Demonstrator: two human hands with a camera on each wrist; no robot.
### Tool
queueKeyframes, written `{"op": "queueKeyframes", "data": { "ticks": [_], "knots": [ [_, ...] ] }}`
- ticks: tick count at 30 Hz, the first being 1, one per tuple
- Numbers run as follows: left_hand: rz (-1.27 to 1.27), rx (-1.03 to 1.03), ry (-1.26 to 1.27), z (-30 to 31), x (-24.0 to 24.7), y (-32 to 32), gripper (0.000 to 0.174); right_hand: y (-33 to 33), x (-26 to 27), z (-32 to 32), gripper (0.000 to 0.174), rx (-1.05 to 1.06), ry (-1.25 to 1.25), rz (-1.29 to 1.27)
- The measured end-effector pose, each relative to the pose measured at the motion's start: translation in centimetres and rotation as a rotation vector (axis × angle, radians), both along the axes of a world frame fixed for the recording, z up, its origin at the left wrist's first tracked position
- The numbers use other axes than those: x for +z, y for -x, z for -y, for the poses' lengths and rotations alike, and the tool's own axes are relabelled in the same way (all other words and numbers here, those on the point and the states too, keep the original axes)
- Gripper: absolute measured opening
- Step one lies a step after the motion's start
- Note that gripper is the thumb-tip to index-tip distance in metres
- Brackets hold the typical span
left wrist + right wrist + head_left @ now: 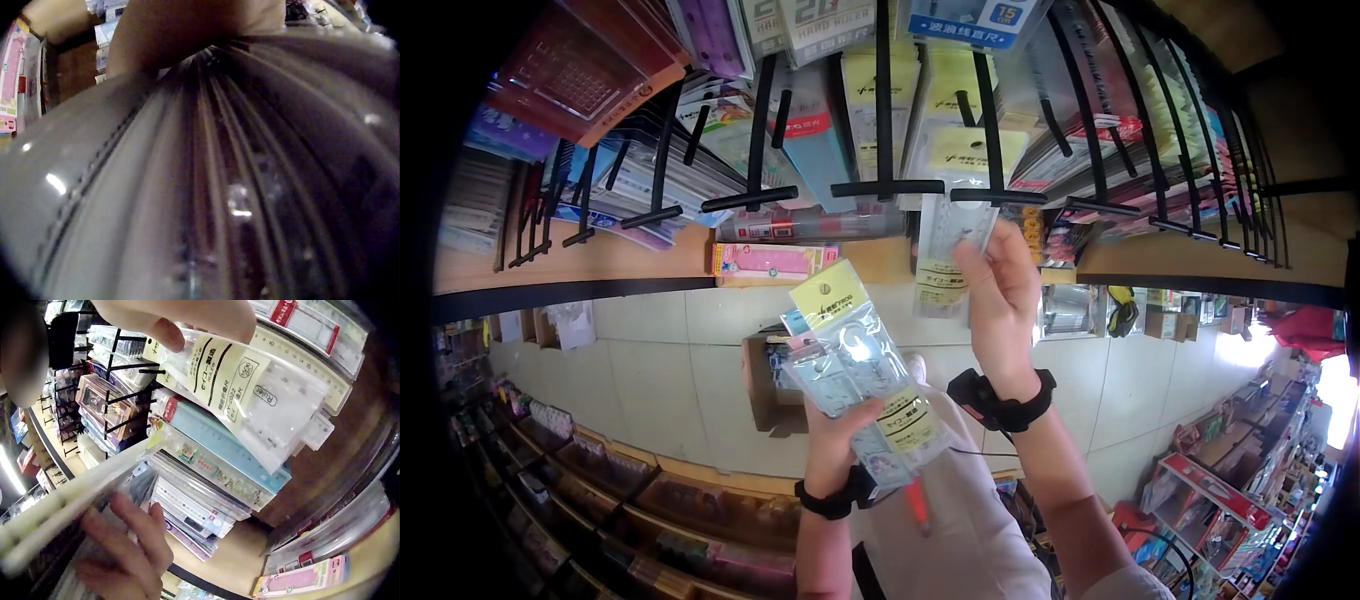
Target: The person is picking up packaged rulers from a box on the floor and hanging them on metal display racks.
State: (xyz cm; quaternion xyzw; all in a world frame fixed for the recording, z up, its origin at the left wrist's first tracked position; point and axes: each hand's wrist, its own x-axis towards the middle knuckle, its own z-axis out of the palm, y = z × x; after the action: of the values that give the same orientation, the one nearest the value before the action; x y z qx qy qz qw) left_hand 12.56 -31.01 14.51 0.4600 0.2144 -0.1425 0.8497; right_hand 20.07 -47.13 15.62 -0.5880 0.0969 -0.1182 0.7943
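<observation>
My left hand (837,435) grips several clear plastic packs of rulers (878,375) with yellow header cards, fanned together in front of my lap. Their stacked edges (206,187) fill most of the left wrist view, below part of the hand. With thumb and fingers, my right hand (1005,315) pinches a clear ruler pack (945,235) with a yellow header at the front of a hook on the rack. In the right wrist view this pack (275,394) shows black print on a yellow band, and the left hand's fingers (134,537) appear at lower left.
Black display hooks (885,110) jut toward me, hung with many packaged rulers and stationery. A pink pack (765,260) lies on the wooden shelf below them. On the tiled floor stands an open cardboard box (775,400). More stocked shelves (650,510) line the aisle behind.
</observation>
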Motion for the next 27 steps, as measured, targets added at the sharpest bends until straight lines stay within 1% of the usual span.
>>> {"op": "queueKeyframes", "data": {
  "ticks": [4,5,7,8,9,10,11,13,14,15,17,18,19,21,22,24,25,27],
  "knots": [
    [-0.011,-0.031,0.017,0.0,-0.4,0.1,0.051,-0.4,0.1,0.0,0.019,0.009,-0.023,0.026],
    [-0.013,-0.035,0.014,0.0,-0.5,0.1,0.051,-0.5,0.1,0.1,0.019,0.011,0.005,0.026],
    [-0.013,-0.115,0.011,0.0,-0.3,0.1,0.079,-0.6,0.0,0.2,0.019,0.007,0.026,0.010],
    [-0.031,-0.119,0.002,0.1,-0.1,0.4,0.079,-0.8,0.0,0.2,0.019,0.017,-0.003,0.003],
    [-0.021,-0.054,0.022,0.5,0.3,0.2,0.066,-1.3,0.1,0.3,0.019,0.030,-0.031,0.010],
    [-0.009,0.010,0.040,1.0,0.8,-0.1,0.052,-1.6,0.0,0.4,0.019,0.017,0.033,0.016],
    [-0.012,0.010,0.032,1.2,1.1,-0.3,0.052,-2.0,-0.2,0.3,0.019,0.017,0.024,0.014],
    [-0.017,0.055,0.002,1.8,1.3,-0.8,0.054,-3.1,-1.0,0.2,0.020,-0.084,0.268,-0.004],
    [-0.017,0.055,0.004,1.7,1.3,-1.1,0.054,-3.3,-1.8,0.2,0.020,-0.218,0.464,0.020],
    [0.021,0.029,-0.034,1.6,1.3,-1.6,0.054,-3.0,-2.0,0.4,0.020,-0.217,0.467,0.021],
    [0.057,0.006,-0.069,1.5,1.2,-2.4,0.054,-1.9,-1.9,0.6,0.020,-0.377,0.602,0.161],
    [0.084,-0.013,-0.070,1.5,1.1,-2.7,0.054,-1.2,-1.6,0.5,0.018,-0.340,0.551,0.166],
    [0.112,-0.031,-0.073,1.6,1.1,-3.1,0.053,-0.4,-0.9,0.3,0.017,-0.207,0.469,0.128],
    [0.141,-0.028,-0.069,1.8,1.4,-3.7,0.050,0.7,0.9,-0.1,0.019,0.151,0.302,-0.030],
    [0.144,-0.049,-0.097,2.0,1.8,-4.0,0.049,1.1,1.4,-0.3,0.019,0.152,0.302,-0.032],
    [0.164,-0.086,-0.132,2.1,1.9,-4.2,0.048,1.5,2.0,-0.5,0.020,0.286,0.158,-0.169],
    [0.166,-0.085,-0.132,2.1,2.0,-4.3,0.048,1.6,2.0,-0.4,0.020,0.286,0.158,-0.168],
    [0.191,-0.044,-0.106,2.2,2.0,-4.3,0.048,1.7,1.9,-0.1,0.019,0.216,0.014,-0.183]
  ]
}}
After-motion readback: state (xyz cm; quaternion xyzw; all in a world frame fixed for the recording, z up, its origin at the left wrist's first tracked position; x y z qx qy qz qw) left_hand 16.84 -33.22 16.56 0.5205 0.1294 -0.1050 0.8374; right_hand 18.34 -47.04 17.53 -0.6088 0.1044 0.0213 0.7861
